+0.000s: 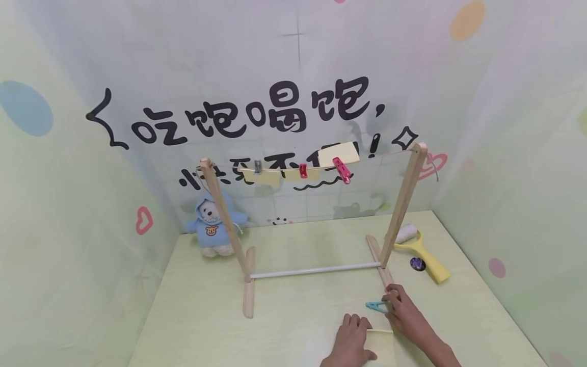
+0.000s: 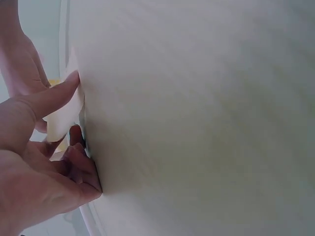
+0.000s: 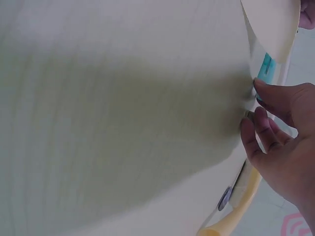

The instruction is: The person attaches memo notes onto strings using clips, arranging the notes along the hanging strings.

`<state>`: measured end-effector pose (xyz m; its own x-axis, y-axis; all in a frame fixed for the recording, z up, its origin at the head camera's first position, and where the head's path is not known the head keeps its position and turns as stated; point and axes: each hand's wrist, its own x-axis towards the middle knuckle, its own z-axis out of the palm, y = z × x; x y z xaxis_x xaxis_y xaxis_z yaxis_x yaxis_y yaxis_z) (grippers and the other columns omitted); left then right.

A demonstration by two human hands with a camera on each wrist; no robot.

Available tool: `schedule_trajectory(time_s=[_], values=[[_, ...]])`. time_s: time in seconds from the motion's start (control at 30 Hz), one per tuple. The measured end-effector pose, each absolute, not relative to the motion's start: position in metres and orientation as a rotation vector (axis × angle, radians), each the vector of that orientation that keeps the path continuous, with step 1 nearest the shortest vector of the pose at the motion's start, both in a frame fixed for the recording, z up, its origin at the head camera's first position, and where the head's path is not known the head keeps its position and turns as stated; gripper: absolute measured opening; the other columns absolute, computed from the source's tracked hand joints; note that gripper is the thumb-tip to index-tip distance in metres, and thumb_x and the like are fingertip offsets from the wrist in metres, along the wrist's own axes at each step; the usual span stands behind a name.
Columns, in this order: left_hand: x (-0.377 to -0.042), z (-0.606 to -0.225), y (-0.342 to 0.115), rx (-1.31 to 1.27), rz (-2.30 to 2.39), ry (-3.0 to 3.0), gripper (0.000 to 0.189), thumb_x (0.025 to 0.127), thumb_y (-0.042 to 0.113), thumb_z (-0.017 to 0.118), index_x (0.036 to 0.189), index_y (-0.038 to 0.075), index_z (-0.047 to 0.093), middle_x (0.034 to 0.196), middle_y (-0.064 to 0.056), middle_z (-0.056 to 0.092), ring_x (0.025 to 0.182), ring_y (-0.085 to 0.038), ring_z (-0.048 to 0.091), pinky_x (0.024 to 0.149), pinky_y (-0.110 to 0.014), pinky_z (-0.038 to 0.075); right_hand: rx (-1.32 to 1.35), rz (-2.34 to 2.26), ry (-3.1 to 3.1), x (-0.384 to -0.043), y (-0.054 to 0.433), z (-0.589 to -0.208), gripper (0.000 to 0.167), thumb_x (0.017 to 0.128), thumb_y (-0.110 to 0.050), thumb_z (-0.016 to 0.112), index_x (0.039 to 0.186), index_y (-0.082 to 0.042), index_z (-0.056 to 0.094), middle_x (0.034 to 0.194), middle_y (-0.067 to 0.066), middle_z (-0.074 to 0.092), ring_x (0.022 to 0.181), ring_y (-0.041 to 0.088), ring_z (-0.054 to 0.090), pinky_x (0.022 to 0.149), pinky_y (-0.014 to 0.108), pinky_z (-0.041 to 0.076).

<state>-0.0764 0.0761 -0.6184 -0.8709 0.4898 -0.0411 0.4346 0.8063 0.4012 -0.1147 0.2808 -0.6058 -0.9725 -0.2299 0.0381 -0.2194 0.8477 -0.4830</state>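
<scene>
My left hand (image 1: 349,339) pinches a cream paper piece (image 1: 381,346) near the front of the table; in the left wrist view its thumb lies along the paper (image 2: 66,115) and the other fingers are bent at the tabletop. Just to the right, my right hand (image 1: 410,316) grips the handle end of a teal clothespin (image 1: 375,306), whose tip points left. The right wrist view shows the thumb against this teal clothespin (image 3: 266,70), low by the table surface. Part of the clothespin is hidden by the fingers.
Behind the hands stands a wooden frame (image 1: 403,204) with a string and a white bottom bar (image 1: 316,270). Cream papers hang there from a grey clip (image 1: 258,167), a red clip (image 1: 303,171) and a pink clothespin (image 1: 341,169). A plush bear (image 1: 213,229) and yellow lint roller (image 1: 428,257) flank it.
</scene>
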Motion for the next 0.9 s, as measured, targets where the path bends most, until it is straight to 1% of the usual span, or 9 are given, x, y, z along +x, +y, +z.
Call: schedule_trajectory(time_s=[0.17, 0.3, 0.33, 0.4, 0.5, 0.57, 0.67, 0.77, 0.9], values=[[-0.077, -0.62, 0.074, 0.71, 0.727, 2.775, 0.049, 0.089, 0.03, 0.092, 0.127, 0.023, 0.062, 0.105, 0.011, 0.065, 0.087, -0.001, 0.038, 0.072, -0.016, 0.035, -0.323, -0.813, 2.948, -0.115, 0.281, -0.607, 0.031, 0.092, -0.001, 0.084, 0.121, -0.005, 0.072, 0.148, 0.024, 0.05, 0.113, 0.028, 0.067, 0.095, 0.047, 0.061], [-0.077, -0.622, 0.073, 0.612, 0.91, 2.677, 0.049, 0.091, 0.016, 0.087, 0.133, 0.024, 0.063, 0.112, 0.012, 0.07, 0.087, 0.001, 0.04, 0.074, -0.016, 0.036, -0.323, -0.846, 2.945, -0.114, 0.282, -0.607, 0.031, 0.093, -0.002, 0.084, 0.121, -0.005, 0.072, 0.149, 0.025, 0.05, 0.114, 0.029, 0.067, 0.095, 0.046, 0.06], [-0.076, -0.625, 0.074, 0.583, 0.974, 2.654, 0.049, 0.091, 0.013, 0.085, 0.134, 0.024, 0.064, 0.11, 0.014, 0.069, 0.086, 0.001, 0.04, 0.074, -0.017, 0.036, -0.335, -0.861, 2.961, -0.113, 0.282, -0.608, 0.031, 0.092, -0.001, 0.084, 0.12, -0.006, 0.072, 0.147, 0.024, 0.05, 0.113, 0.029, 0.067, 0.094, 0.046, 0.061], [-0.076, -0.629, 0.072, 0.528, 1.141, 2.584, 0.048, 0.092, 0.006, 0.082, 0.134, 0.022, 0.065, 0.102, 0.015, 0.064, 0.083, 0.001, 0.039, 0.073, -0.018, 0.035, -0.336, -0.933, 2.963, -0.111, 0.284, -0.609, 0.03, 0.092, 0.0, 0.084, 0.119, -0.006, 0.071, 0.146, 0.024, 0.051, 0.108, 0.022, 0.066, 0.089, 0.039, 0.061], [-0.076, -0.631, 0.069, 0.483, 1.363, 2.462, 0.041, 0.096, 0.0, 0.077, 0.132, 0.016, 0.067, 0.09, 0.016, 0.053, 0.079, 0.002, 0.04, 0.072, -0.02, 0.036, -0.44, -1.088, 3.01, -0.108, 0.288, -0.613, 0.03, 0.089, 0.006, 0.084, 0.114, -0.005, 0.07, 0.138, 0.023, 0.054, 0.098, 0.01, 0.061, 0.077, 0.029, 0.058], [-0.078, -0.63, 0.066, 0.48, 1.48, 2.381, 0.033, 0.098, -0.001, 0.076, 0.128, 0.011, 0.069, 0.085, 0.014, 0.05, 0.077, 0.004, 0.041, 0.071, -0.02, 0.038, -0.523, -1.198, 3.025, -0.107, 0.292, -0.615, 0.03, 0.088, 0.01, 0.083, 0.112, -0.004, 0.07, 0.132, 0.023, 0.056, 0.091, 0.004, 0.056, 0.07, 0.024, 0.053], [-0.08, -0.627, 0.064, 0.457, 1.565, 2.305, 0.02, 0.098, 0.001, 0.078, 0.117, 0.006, 0.074, 0.085, 0.013, 0.058, 0.077, 0.007, 0.047, 0.072, -0.02, 0.044, -0.631, -1.305, 3.035, -0.107, 0.295, -0.617, 0.029, 0.087, 0.013, 0.081, 0.111, 0.0, 0.07, 0.124, 0.022, 0.059, 0.088, -0.001, 0.054, 0.066, 0.023, 0.05], [-0.081, -0.628, 0.064, 0.422, 1.625, 2.273, 0.011, 0.098, 0.003, 0.079, 0.109, 0.005, 0.077, 0.087, 0.01, 0.068, 0.078, 0.008, 0.054, 0.074, -0.019, 0.05, -0.572, -1.401, 2.949, -0.106, 0.297, -0.614, 0.026, 0.091, 0.01, 0.078, 0.115, 0.003, 0.07, 0.12, 0.02, 0.062, 0.09, -0.003, 0.056, 0.067, 0.022, 0.051], [-0.08, -0.631, 0.065, 0.403, 1.646, 2.28, 0.007, 0.101, 0.007, 0.077, 0.107, 0.007, 0.08, 0.089, 0.007, 0.075, 0.08, 0.007, 0.059, 0.075, -0.02, 0.052, -0.385, -1.459, 2.824, -0.105, 0.298, -0.607, 0.026, 0.098, 0.003, 0.075, 0.123, 0.003, 0.068, 0.113, 0.014, 0.069, 0.093, -0.003, 0.06, 0.07, 0.023, 0.054]])
